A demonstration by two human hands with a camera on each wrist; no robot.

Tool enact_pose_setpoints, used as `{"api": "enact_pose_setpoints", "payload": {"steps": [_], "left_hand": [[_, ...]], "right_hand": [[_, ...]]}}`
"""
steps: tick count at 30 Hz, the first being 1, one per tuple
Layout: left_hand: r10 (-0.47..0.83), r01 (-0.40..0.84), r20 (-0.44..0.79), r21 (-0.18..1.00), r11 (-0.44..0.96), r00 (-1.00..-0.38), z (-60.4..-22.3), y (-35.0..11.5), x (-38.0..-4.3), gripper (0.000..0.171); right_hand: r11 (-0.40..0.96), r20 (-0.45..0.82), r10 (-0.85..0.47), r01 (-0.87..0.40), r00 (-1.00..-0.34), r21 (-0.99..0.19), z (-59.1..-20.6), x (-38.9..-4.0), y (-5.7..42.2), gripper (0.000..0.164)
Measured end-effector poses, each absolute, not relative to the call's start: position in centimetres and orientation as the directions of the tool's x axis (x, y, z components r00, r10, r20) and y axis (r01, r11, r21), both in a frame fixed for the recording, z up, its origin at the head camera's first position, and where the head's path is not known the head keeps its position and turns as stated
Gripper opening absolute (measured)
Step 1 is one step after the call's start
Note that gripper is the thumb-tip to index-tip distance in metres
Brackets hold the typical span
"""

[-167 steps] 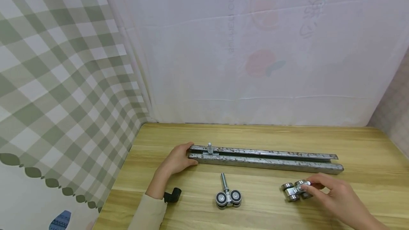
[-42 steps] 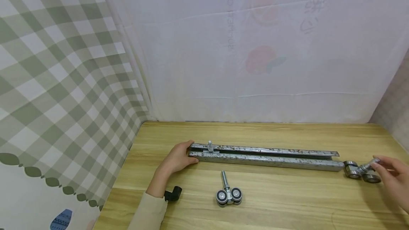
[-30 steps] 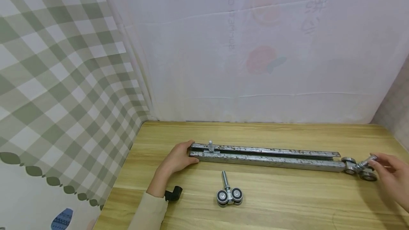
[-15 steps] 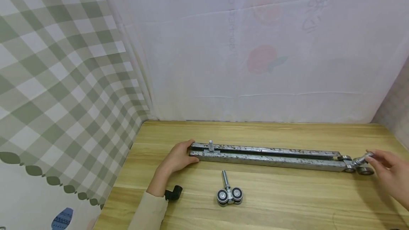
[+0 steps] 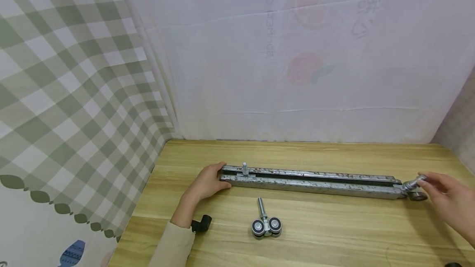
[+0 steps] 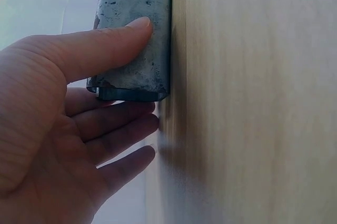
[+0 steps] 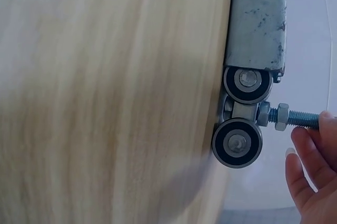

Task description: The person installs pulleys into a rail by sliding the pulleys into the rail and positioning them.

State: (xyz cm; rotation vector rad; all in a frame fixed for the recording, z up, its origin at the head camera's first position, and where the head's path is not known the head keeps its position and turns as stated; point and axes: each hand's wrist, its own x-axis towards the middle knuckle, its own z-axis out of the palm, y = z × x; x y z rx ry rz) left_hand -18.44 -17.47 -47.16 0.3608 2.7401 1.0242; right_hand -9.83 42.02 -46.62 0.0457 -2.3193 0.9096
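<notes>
1. Resting nearest, a loose roller [image 5: 266, 226] is lying on the table [image 5: 326, 238].
2. Now the right hand [image 5: 450, 203] is pinching a second roller [image 7: 244, 111] by its bolt, presumably leaving the wheels free; one is sitting partly inside the rail's [image 5: 311, 188] right end.
3. And the left hand [image 5: 208, 182] is gripping the opposite end, seemingly bracing it!

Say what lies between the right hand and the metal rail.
Right wrist view: a roller trolley, its threaded bolt pinched by the right hand, one wheel at the mouth of the metal rail.

Facing forward-down, the head view shares the rail [image 5: 315, 188] with 2 close wrist views.
</notes>
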Motion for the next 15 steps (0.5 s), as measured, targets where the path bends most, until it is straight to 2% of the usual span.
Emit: {"api": "enact_pose_setpoints", "payload": {"steps": [1,2,6,9,15], "left_hand": [[0.292,0.157,-0.097,0.664,0.731,-0.952,-47.14,-17.47,-18.44,0.078],[0.291,0.155,-0.099,0.663,0.732,-0.952,-47.12,-17.47,-18.43,0.078],[0.287,0.150,-0.104,0.661,0.736,-0.952,-47.11,-17.49,-18.42,0.079],[0.287,0.151,-0.103,0.660,0.736,-0.952,-47.12,-17.51,-18.42,0.079],[0.288,0.148,-0.105,0.664,0.733,-0.952,-47.13,-17.52,-18.42,0.079]], "right_hand": [[0.772,0.564,0.191,-0.232,-0.804,-0.592,-46.57,-9.81,41.95,0.014],[0.781,0.553,0.189,-0.217,-0.812,-0.586,-46.51,-9.79,41.93,0.007],[0.826,0.489,0.183,-0.137,-0.853,-0.547,-46.21,-9.82,41.86,0.018],[0.849,0.451,0.172,-0.101,-0.876,-0.519,-45.97,-9.87,41.78,0.019],[0.839,0.455,0.161,-0.121,-0.876,-0.530,-45.75,-9.71,41.35,0.021]]}}
